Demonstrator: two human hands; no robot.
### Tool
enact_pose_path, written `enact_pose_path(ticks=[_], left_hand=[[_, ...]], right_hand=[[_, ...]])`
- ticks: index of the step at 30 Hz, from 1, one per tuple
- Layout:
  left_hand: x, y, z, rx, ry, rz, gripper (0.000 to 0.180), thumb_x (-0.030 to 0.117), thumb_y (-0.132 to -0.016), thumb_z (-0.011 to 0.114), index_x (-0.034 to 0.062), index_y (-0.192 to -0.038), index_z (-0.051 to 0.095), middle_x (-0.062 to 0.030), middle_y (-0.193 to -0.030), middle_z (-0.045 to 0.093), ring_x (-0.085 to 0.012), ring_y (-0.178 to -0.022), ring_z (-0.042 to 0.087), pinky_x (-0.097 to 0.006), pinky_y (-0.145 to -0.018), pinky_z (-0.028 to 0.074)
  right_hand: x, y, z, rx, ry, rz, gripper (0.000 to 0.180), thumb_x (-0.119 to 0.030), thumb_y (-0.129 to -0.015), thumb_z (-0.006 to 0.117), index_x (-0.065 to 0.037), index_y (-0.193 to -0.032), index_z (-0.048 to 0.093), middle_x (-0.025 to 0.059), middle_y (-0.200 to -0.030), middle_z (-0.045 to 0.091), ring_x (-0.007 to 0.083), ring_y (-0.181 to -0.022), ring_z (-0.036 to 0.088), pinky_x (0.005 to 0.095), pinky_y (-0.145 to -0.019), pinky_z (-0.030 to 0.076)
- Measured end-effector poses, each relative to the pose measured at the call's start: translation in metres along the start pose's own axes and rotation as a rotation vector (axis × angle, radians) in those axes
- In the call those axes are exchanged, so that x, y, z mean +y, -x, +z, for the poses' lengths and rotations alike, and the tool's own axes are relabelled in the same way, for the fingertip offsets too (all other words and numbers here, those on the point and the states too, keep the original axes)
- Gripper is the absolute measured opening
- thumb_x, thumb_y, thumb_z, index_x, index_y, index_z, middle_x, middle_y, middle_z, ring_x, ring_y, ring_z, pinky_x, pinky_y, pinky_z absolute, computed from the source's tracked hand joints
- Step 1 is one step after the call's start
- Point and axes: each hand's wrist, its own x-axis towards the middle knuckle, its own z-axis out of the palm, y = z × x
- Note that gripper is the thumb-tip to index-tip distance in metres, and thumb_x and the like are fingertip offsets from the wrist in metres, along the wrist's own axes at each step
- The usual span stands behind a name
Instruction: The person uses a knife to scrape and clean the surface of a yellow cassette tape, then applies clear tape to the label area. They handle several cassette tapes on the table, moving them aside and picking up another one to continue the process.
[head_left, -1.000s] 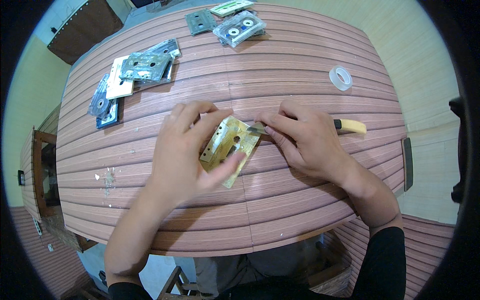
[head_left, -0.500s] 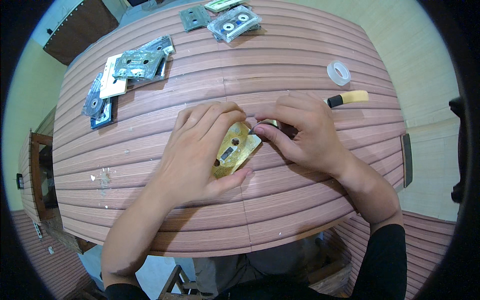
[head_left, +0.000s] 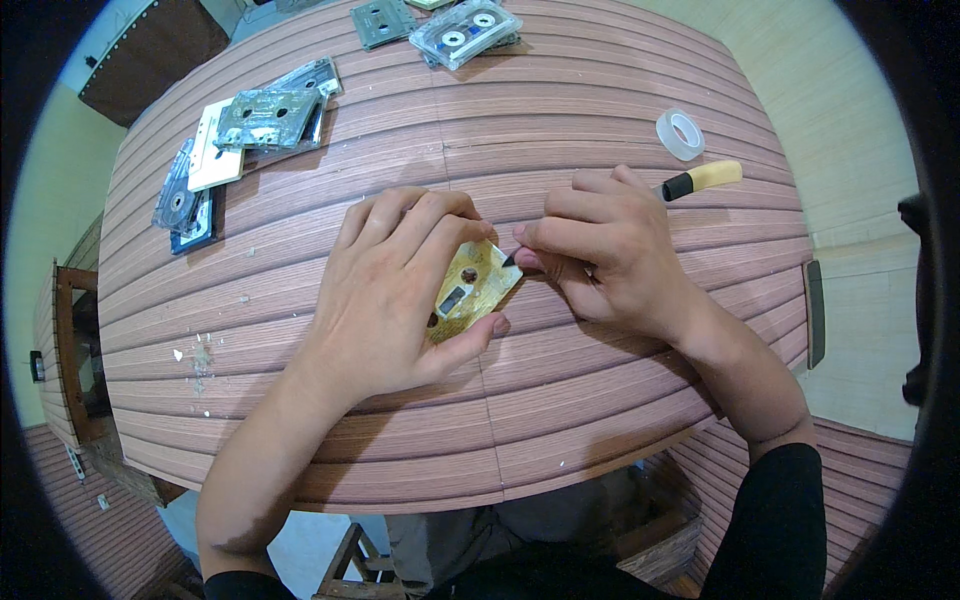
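A worn yellowish audio cassette [head_left: 482,293] with two hub holes and a small window lies tilted on the table in front of me. My left hand [head_left: 390,290] grips it, fingers over its far left side and thumb at its near edge, covering the left part. At the cassette's right corner, my right hand [head_left: 615,250] pinches a small dark-tipped piece [head_left: 510,260] between thumb and forefinger. The tip touches or hovers just over the cassette's pale edge; most of the piece is hidden by my fingers, so its kind is unclear.
Beyond my right hand lie a tool with a yellow handle and black collar [head_left: 705,179] and a translucent tape ring [head_left: 681,134]. Several cassettes [head_left: 265,120] are piled at the far left, more [head_left: 465,32] at the far edge. White crumbs [head_left: 200,355] dot the left tabletop.
The right fingers have closed in, and a pale bit seen between them is now out of sight. The dark tip has shifted slightly along the cassette's corner. The view has shifted a little.
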Motion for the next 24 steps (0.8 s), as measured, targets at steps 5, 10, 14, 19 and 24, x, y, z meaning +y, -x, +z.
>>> enact_pose_path(ticks=[5, 10, 14, 19, 24], left_hand=[[0.003, -0.001, 0.001, 0.015, -0.005, -0.011, 0.059, 0.043, -0.084, 0.085, 0.0063, -0.128, 0.071, -0.013, -0.137, 0.066, -0.0368, -0.131, 0.06, -0.053, -0.113, 0.046], [0.002, 0.0, 0.002, 0.019, 0.036, 0.003, 0.058, 0.039, -0.084, 0.086, 0.005, -0.128, 0.071, -0.0138, -0.138, 0.066, -0.0379, -0.131, 0.06, -0.053, -0.113, 0.046], [0.001, 0.0, 0.002, 0.008, 0.006, 0.022, 0.067, 0.044, -0.086, 0.087, 0.003, -0.137, 0.07, -0.0174, -0.142, 0.067, -0.041, -0.132, 0.061, -0.053, -0.114, 0.047], [0.002, 0.0, 0.0, 0.001, -0.011, -0.001, 0.067, 0.046, -0.087, 0.087, 0.004, -0.137, 0.07, -0.017, -0.142, 0.067, -0.0409, -0.132, 0.061, -0.054, -0.115, 0.046], [0.003, 0.002, -0.001, 0.002, -0.013, -0.008, 0.068, 0.048, -0.088, 0.086, 0.0049, -0.137, 0.07, -0.0164, -0.142, 0.067, -0.0398, -0.132, 0.061, -0.054, -0.116, 0.046]], right_hand=[[-0.003, 0.005, -0.005, -0.031, -0.015, 0.0, 0.015, -0.029, -0.099, 0.084, -0.017, -0.098, 0.075, -0.0011, -0.088, 0.067, 0.0258, -0.087, 0.068, 0.0451, -0.075, 0.041], [-0.003, 0.001, 0.004, 0.082, 0.005, -0.03, 0.018, -0.024, -0.094, 0.091, -0.011, -0.098, 0.08, 0.0009, -0.084, 0.065, 0.0246, -0.077, 0.059, 0.0419, -0.071, 0.038], [-0.003, -0.002, 0.011, 0.144, 0.055, -0.029, 0.016, -0.024, -0.094, 0.09, -0.012, -0.099, 0.08, 0.0001, -0.084, 0.067, 0.0238, -0.077, 0.058, 0.0412, -0.071, 0.036], [-0.002, -0.003, 0.01, 0.129, 0.064, -0.062, 0.016, -0.025, -0.094, 0.09, -0.014, -0.097, 0.079, -0.0011, -0.084, 0.066, 0.0223, -0.077, 0.058, 0.0404, -0.071, 0.036], [-0.003, 0.002, 0.004, 0.053, 0.1, -0.074, 0.015, -0.03, -0.098, 0.084, -0.018, -0.101, 0.074, -0.0017, -0.091, 0.068, 0.0236, -0.087, 0.067, 0.0441, -0.074, 0.041]])
